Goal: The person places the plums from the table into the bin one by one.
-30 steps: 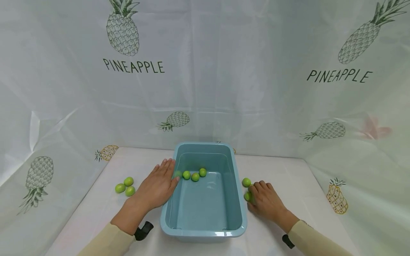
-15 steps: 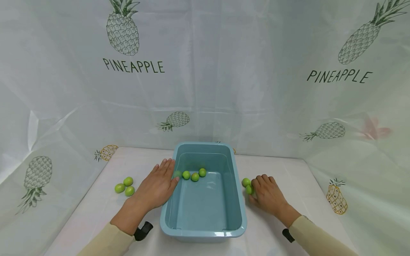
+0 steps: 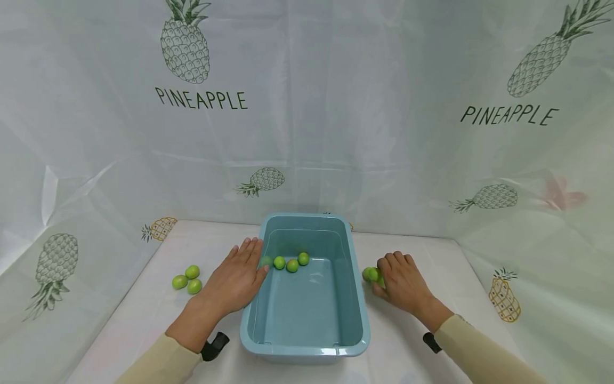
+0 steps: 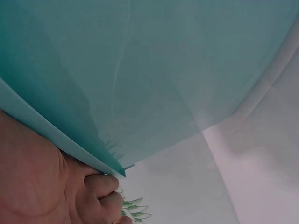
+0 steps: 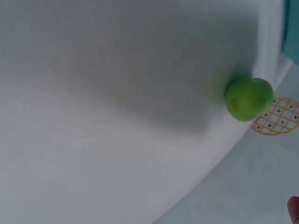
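Note:
A blue-green plastic tub (image 3: 307, 350) stands in the middle, with three small round green fruits (image 3: 292, 265) toward its far end. My left hand (image 3: 234, 280) rests along the tub's left rim, fingers straight and together. In the left wrist view, its palm side (image 4: 32, 172) lies against the outside of the rim. To the tub's right, my right hand (image 3: 402, 282) holds a small green fruit (image 3: 373, 274) between thumb and fingers, close beside another green fruit (image 3: 366, 274). The right wrist view shows overlapping green fruits (image 5: 245, 99) and one fingertip (image 5: 294, 208); the grip itself is out of frame.
Three more green fruits (image 3: 193, 272) lie in a cluster on the white table (image 3: 144, 314), left of my left forearm. A pineapple-printed sheet (image 3: 312, 133) hangs behind the table and along both sides.
My right hand has shifted slightly away from me, and the nearer green fruit has moved with it, up against the farther one. My left hand and the tub stay put.

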The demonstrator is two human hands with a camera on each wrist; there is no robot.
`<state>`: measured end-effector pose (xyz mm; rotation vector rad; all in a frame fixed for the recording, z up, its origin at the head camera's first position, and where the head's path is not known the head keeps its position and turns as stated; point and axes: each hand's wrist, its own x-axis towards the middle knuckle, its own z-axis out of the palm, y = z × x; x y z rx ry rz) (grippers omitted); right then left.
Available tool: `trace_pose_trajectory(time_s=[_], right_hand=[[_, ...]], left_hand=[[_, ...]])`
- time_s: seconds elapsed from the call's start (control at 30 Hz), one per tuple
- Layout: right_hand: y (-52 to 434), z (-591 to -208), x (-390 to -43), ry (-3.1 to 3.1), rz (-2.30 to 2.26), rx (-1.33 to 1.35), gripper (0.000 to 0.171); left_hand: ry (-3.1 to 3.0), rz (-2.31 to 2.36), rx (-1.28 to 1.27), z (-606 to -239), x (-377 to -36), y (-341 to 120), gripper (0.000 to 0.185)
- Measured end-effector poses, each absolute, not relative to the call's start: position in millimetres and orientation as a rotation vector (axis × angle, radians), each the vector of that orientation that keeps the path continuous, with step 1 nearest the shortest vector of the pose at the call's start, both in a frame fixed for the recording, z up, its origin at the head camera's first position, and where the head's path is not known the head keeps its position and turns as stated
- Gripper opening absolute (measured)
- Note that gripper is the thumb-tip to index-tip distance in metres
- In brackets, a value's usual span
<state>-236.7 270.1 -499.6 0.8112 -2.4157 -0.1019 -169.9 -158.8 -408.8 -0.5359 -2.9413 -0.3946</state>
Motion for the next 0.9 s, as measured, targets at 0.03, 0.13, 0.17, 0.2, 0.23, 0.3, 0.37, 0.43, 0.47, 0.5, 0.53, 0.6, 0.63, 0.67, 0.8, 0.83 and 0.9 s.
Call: trace_pose_trajectory(time_s=[0.03, 0.13, 0.17, 0.2, 0.23, 0.3, 0.37, 0.43, 0.47, 0.5, 0.53, 0.6, 0.63, 0.67, 0.8, 0.83, 0.9], right_hand=[[270, -497, -237, -2.410, -0.095, 0.815, 0.034], [267, -487, -239, -2.391, -0.082, 0.821, 0.034], [266, -483, -240, -2.386, -0.079, 0.821, 0.034], [265, -479, -240, -2.381, -0.076, 0.820, 0.034], [264, -475, -241, -2.374, -0.068, 0.820, 0.034], [261, -466, -244, -2.363, -0.051, 0.814, 0.034], [257, -455, -246, -2.354, -0.029, 0.807, 0.035], [252, -444, -249, -2.342, -0.004, 0.805, 0.034], [249, -438, -250, -2.341, 0.008, 0.803, 0.034], [246, -432, -251, -2.337, 0.020, 0.802, 0.033], [243, -426, -251, -2.335, 0.031, 0.800, 0.032], [236, -415, -253, -2.334, 0.060, 0.800, 0.031], [232, -409, -253, -2.336, 0.074, 0.802, 0.031], [228, -404, -254, -2.340, 0.089, 0.806, 0.031], [207, -389, -254, -2.351, 0.127, 0.845, 0.031], [202, -387, -254, -2.351, 0.130, 0.860, 0.032], [191, -384, -253, -2.350, 0.136, 0.887, 0.032]], left_hand=[[-2.943, -0.392, -0.535, -408, -170, -159, 0.068], [-2.953, -0.373, -0.532, -408, -170, -159, 0.068], [-2.955, -0.363, -0.532, -408, -170, -159, 0.068], [-2.958, -0.354, -0.532, -408, -170, -159, 0.068], [-2.959, -0.342, -0.533, -408, -171, -159, 0.069], [-2.960, -0.324, -0.534, -409, -171, -159, 0.069], [-2.958, -0.309, -0.538, -409, -172, -159, 0.069], [-2.957, -0.301, -0.540, -409, -172, -159, 0.069], [-2.958, -0.300, -0.540, -409, -172, -159, 0.069], [-2.959, -0.299, -0.542, -409, -172, -159, 0.069], [-2.961, -0.300, -0.543, -409, -172, -159, 0.069], [-2.962, -0.303, -0.544, -408, -172, -159, 0.069], [-2.962, -0.305, -0.544, -408, -172, -159, 0.069], [-2.964, -0.306, -0.543, -409, -172, -159, 0.069], [-2.958, -0.316, -0.544, -409, -172, -159, 0.069], [-2.957, -0.318, -0.545, -410, -173, -159, 0.069], [-2.953, -0.325, -0.547, -410, -173, -159, 0.069]])
